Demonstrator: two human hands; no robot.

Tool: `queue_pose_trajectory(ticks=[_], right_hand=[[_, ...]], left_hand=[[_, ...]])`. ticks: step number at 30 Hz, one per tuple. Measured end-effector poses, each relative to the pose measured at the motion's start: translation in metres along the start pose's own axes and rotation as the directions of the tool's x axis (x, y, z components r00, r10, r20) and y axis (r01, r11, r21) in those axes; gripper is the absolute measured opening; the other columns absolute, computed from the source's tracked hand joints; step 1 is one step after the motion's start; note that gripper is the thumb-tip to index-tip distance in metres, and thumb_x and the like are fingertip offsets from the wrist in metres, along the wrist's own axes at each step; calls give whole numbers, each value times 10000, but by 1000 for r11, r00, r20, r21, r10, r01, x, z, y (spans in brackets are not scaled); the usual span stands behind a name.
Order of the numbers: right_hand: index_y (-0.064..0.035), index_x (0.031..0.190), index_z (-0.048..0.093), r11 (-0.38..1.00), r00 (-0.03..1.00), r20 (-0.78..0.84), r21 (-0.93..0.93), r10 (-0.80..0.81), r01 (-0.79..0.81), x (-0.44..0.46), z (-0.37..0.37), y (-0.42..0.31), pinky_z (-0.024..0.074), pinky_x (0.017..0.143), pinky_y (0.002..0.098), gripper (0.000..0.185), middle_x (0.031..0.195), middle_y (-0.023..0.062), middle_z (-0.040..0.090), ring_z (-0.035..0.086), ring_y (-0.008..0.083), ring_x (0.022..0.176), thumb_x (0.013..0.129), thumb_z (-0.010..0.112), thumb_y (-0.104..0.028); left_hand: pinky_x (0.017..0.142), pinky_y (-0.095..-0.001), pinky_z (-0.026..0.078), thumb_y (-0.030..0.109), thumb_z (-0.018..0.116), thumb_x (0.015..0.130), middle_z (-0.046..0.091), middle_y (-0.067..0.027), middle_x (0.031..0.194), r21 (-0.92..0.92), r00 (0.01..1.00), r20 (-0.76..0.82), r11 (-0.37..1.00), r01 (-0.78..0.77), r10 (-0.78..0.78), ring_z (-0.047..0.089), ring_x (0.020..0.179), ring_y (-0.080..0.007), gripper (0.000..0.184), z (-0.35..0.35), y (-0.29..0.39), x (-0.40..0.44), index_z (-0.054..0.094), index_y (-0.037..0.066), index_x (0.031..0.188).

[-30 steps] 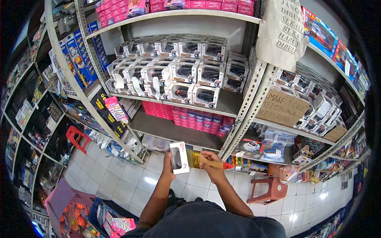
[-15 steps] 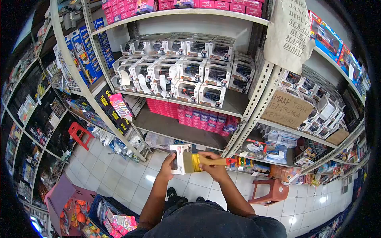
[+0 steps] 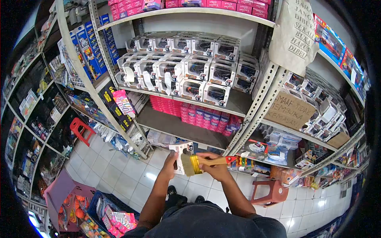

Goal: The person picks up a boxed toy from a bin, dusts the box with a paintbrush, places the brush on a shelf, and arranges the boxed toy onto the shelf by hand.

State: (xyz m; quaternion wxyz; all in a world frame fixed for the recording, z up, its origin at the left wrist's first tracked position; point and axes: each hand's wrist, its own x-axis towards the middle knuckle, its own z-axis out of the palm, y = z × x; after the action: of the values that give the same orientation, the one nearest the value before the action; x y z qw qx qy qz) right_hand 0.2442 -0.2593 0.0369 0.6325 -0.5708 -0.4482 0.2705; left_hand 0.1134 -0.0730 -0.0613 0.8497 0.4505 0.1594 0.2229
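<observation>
My left hand (image 3: 170, 163) is closed round the left side of a small white box (image 3: 177, 152), held up in front of my body over the tiled floor. A paintbrush (image 3: 216, 161) with a wooden handle, red tip and yellow band is gripped in my right hand (image 3: 212, 164). Its pale bristles point left and lie against or just in front of the box; whether they press on it I cannot tell. The brush hides part of the box's lower right side.
A metal shelf (image 3: 158, 94) ahead carries stacked white toy-car boxes (image 3: 193, 89) and pink boxes (image 3: 204, 119). A red stool (image 3: 274, 192) stands at right, another stool (image 3: 81, 130) at left. A blue basket (image 3: 94, 206) with packets is at lower left.
The box has turned in my left hand, showing a different face. The bristles have tilted downward across it. The shelves appear shifted slightly right in the view.
</observation>
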Motion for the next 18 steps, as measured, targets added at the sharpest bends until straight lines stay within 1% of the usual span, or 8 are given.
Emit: queue_pose_trajectory(ticks=[3, 5, 8, 9, 12, 13, 16, 18], right_hand=[[9, 1251, 593, 996, 994, -96, 74, 59, -51, 7, -6, -9, 518, 789, 244, 414, 1103, 72, 650, 609, 106, 931, 851, 681, -56], [0, 1272, 576, 985, 965, -252, 167, 77, -35, 13, -3, -6, 519, 768, 235, 431, 1101, 66, 648, 608, 102, 909, 857, 675, -65], [-5, 1289, 563, 983, 962, -246, 168, 116, -75, 11, 2, -5, 519, 769, 237, 445, 1104, 63, 647, 609, 105, 908, 861, 674, -60], [-3, 1276, 577, 986, 976, -168, 123, 135, -115, 6, 3, 1, 515, 789, 244, 432, 1104, 62, 649, 608, 105, 926, 862, 683, -58], [2, 1256, 594, 1000, 1000, -12, -13, -3, 3, -5, 8, 7, 510, 809, 248, 416, 1087, 64, 655, 606, 102, 937, 856, 695, -54], [4, 1257, 593, 999, 998, 54, -8, 43, -42, -6, 4, -1, 488, 912, 284, 400, 1182, 90, 641, 595, 140, 1065, 866, 672, -32], [-4, 1265, 589, 999, 999, -42, -45, 21, -23, 0, -4, 5, 496, 899, 277, 404, 1191, 95, 635, 598, 138, 1054, 870, 670, -36], [-5, 1264, 591, 997, 975, -217, 65, 48, -34, 5, -4, -4, 504, 834, 256, 401, 1129, 83, 643, 600, 119, 986, 872, 668, -46]], left_hand=[[957, -368, 493, 463, 544, 944, 597, -89, 1253, 220, 991, 111, 975, 42, -68, 605, 1119, -219, 618, 4, 7, -7, 429, 54, 1393], [966, -333, 459, 412, 558, 957, 580, -59, 1251, 153, 993, 103, 987, 46, -62, 568, 1122, -167, 566, 17, 3, -10, 442, 48, 1375], [982, -327, 443, 360, 552, 974, 574, -62, 1263, 24, 996, 89, 999, 28, -30, 558, 1137, -162, 526, 14, -4, -4, 443, 39, 1376], [987, -332, 442, 356, 550, 975, 575, -67, 1265, -23, 999, 44, 1000, 19, -18, 560, 1141, -168, 525, 11, -4, -2, 440, 37, 1378], [979, -339, 454, 336, 551, 971, 574, -73, 1274, -102, 1000, -2, 995, -16, 16, 567, 1151, -182, 533, 4, 10, 2, 425, 43, 1397], [982, -337, 451, 333, 556, 968, 572, -72, 1275, -63, 999, -2, 997, -42, 42, 565, 1152, -179, 539, 9, 16, 0, 420, 46, 1404], [1005, -330, 426, 314, 575, 961, 558, -64, 1291, 32, 1000, 12, 999, 17, -17, 538, 1173, -164, 568, 17, 14, -5, 393, 49, 1429], [1009, -319, 413, 339, 599, 954, 554, -49, 1289, 152, 998, 21, 986, 62, -66, 510, 1183, -148, 596, 22, 0, -10, 396, 33, 1423]])
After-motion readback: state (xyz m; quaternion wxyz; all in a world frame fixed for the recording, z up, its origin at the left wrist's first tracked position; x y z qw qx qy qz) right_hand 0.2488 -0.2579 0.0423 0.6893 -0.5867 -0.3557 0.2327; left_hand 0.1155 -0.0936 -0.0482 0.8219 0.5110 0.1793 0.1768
